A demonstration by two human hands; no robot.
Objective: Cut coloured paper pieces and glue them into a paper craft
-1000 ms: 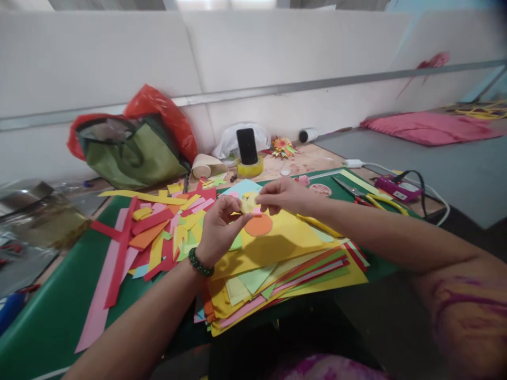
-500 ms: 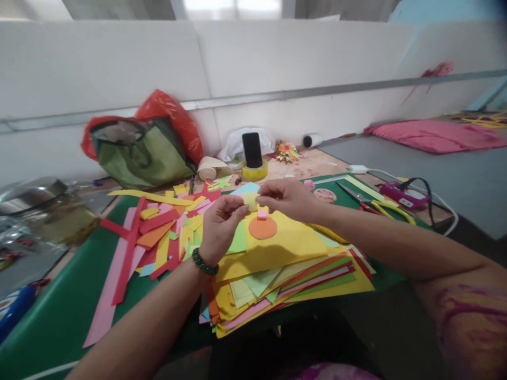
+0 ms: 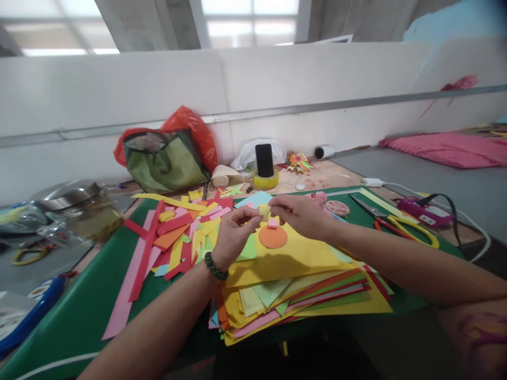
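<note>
Between my two hands is a small pale yellow piece of paper (image 3: pixel 264 212). My left hand (image 3: pixel 236 231), with a green bead bracelet at its wrist, pinches its left side. Closed fingertips of my right hand (image 3: pixel 298 215) meet its right side. Just below lies an orange paper circle (image 3: pixel 273 238) with a small pink paper square (image 3: pixel 272 224) at its upper edge. Both are over a yellow sheet (image 3: pixel 289 261) that tops a stack of coloured paper (image 3: pixel 301 298). My fingers partly cover the yellow piece.
Coloured paper strips (image 3: pixel 174 227) lie left on the green mat (image 3: pixel 79 306). Yellow-handled scissors (image 3: pixel 396 221) and a purple power socket (image 3: pixel 425 212) are at right. Behind are a phone (image 3: pixel 264 160) on a tape roll (image 3: pixel 266 181) and a green bag (image 3: pixel 164 166). A glass jar (image 3: pixel 85 211) stands left.
The camera has tilted up, so the scene sits lower and further right in view. My hands stay over the orange circle, and less of the yellow piece shows between my fingers.
</note>
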